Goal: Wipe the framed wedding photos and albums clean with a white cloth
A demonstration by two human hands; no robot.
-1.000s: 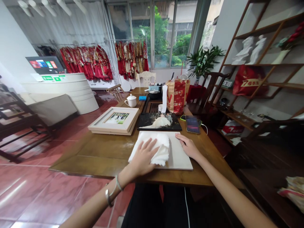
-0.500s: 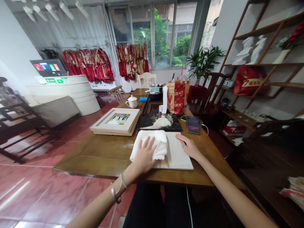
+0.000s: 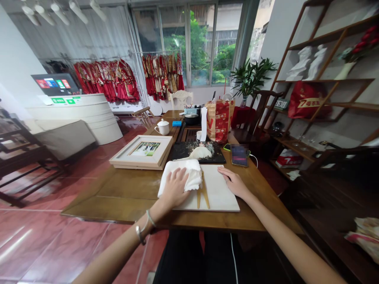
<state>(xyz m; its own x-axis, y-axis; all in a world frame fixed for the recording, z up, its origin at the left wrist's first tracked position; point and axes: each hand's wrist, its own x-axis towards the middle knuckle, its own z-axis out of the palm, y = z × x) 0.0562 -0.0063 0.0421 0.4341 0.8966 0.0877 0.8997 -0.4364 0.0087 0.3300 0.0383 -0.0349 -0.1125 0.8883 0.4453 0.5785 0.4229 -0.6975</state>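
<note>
A white flat board point(image 3: 220, 193) lies on the wooden table point(image 3: 130, 195) in front of me. My left hand point(image 3: 174, 188) rests palm down with spread fingers on a crumpled white cloth point(image 3: 189, 173) at the board's left end. Beside the cloth a thin wooden strip point(image 3: 203, 193) shows on the board. My right hand point(image 3: 233, 182) lies flat on the board's right edge, fingers stretched out, holding nothing.
Behind the board lie a framed photo point(image 3: 143, 149), a dark picture panel point(image 3: 199, 152) and a phone point(image 3: 239, 155) on a cable. Farther back stand a white teapot point(image 3: 162, 126) and a red paper bag point(image 3: 218, 118). Wooden shelves point(image 3: 325, 83) fill the right side.
My left hand has slid the cloth leftward and away across the board, bunching it up. The wooden strip on the board has become uncovered. My right hand has stayed put.
</note>
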